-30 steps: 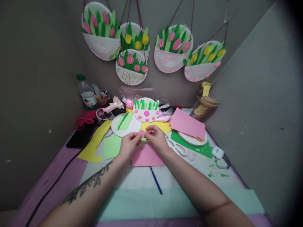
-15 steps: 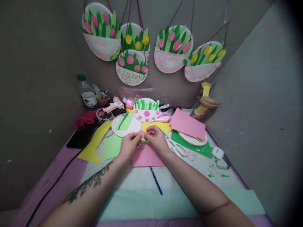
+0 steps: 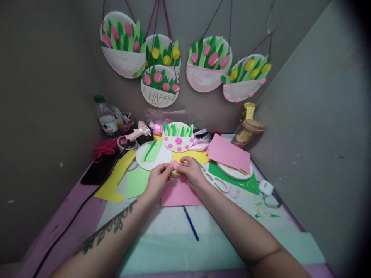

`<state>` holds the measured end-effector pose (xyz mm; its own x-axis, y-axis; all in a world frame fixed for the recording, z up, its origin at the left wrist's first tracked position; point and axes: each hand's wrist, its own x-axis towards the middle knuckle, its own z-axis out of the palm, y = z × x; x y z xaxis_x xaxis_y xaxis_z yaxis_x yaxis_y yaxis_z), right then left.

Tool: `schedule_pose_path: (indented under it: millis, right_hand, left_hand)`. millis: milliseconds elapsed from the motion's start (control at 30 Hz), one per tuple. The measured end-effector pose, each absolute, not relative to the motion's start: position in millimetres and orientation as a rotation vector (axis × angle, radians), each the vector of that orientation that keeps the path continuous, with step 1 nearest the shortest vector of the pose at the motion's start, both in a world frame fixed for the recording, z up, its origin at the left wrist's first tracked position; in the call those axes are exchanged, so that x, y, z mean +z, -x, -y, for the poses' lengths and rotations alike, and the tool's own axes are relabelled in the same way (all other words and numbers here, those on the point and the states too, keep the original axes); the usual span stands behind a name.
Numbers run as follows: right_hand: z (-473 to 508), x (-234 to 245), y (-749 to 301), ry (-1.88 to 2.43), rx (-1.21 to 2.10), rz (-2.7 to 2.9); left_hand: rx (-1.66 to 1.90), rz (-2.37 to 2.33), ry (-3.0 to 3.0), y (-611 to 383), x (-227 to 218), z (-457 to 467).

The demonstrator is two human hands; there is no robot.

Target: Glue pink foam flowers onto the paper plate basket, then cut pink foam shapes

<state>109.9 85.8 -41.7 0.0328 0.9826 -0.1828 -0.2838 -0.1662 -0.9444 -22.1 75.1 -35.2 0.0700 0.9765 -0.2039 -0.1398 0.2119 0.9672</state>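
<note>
Both my hands meet over the middle of the table. My left hand point(image 3: 158, 179) and my right hand point(image 3: 191, 172) pinch a small pink paper piece point(image 3: 175, 165) between their fingertips. Under them lies a pink paper sheet point(image 3: 179, 195). Just beyond stand a white paper plate with green strips point(image 3: 153, 153) and a half-plate basket with green leaves and pink flowers point(image 3: 177, 137). White-handled scissors point(image 3: 216, 182) lie right of my right hand.
Finished paper-plate tulip baskets point(image 3: 158, 83) hang on the wall. A pink glue gun point(image 3: 138, 131), a bottle point(image 3: 106, 116), red yarn point(image 3: 104, 147), yellow, green and pink sheets point(image 3: 228, 153), a jar point(image 3: 248, 131) and a blue pen point(image 3: 191, 224) lie around.
My hands stay pinched on the pink piece and have lifted it slightly, so more of it shows. The view has shifted a little.
</note>
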Motion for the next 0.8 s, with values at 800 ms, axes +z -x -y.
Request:
schedule_pose_path:
  millis: [800]
  right_hand:
    - [-88.7,-48.9,-114.8,1.086,1.593,0.763]
  left_hand:
    - [1.049,-1.160,-1.056,23.0,-33.5,-74.2]
